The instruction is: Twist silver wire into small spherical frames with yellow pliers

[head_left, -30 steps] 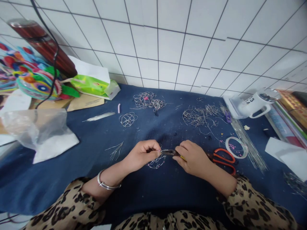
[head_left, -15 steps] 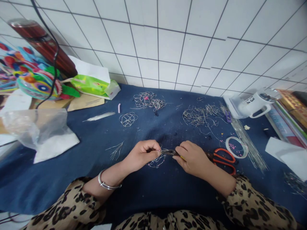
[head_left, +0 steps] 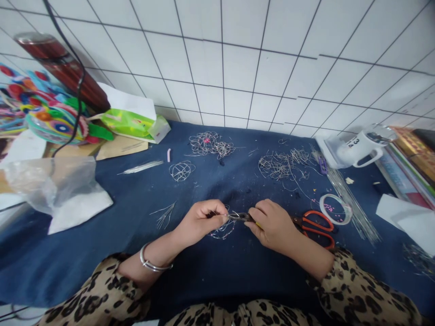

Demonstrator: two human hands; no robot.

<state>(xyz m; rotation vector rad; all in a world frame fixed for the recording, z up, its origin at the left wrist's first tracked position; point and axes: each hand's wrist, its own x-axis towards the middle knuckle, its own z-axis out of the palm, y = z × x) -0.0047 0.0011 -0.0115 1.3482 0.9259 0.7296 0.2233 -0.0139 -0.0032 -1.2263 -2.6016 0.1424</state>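
My left hand (head_left: 203, 220) pinches a thin silver wire (head_left: 235, 214) between thumb and forefinger. Wrapped around the handles of a pair of pliers (head_left: 243, 217) is my right hand (head_left: 272, 225); the jaws point left and meet the wire close to my left fingertips. A bit of yellow handle shows under my right fingers. Below the pliers hangs or lies a loose ring of wire with small pink beads (head_left: 222, 231), partly hidden by my left hand. Scissors with red-orange handles (head_left: 318, 228) lie just beyond my right wrist.
Tangled wire heaps (head_left: 285, 164) and a round wire coil (head_left: 182, 171) lie on the blue cloth (head_left: 210, 276). At right are a white ring dish with pink beads (head_left: 335, 208), straight wires (head_left: 356, 206) and a white mug (head_left: 365, 147). A plastic bag (head_left: 68, 190) lies at left.
Both hands stay almost in place. A wire end now shows more clearly as a bent strand above the plier jaws. The camera view has shifted slightly.
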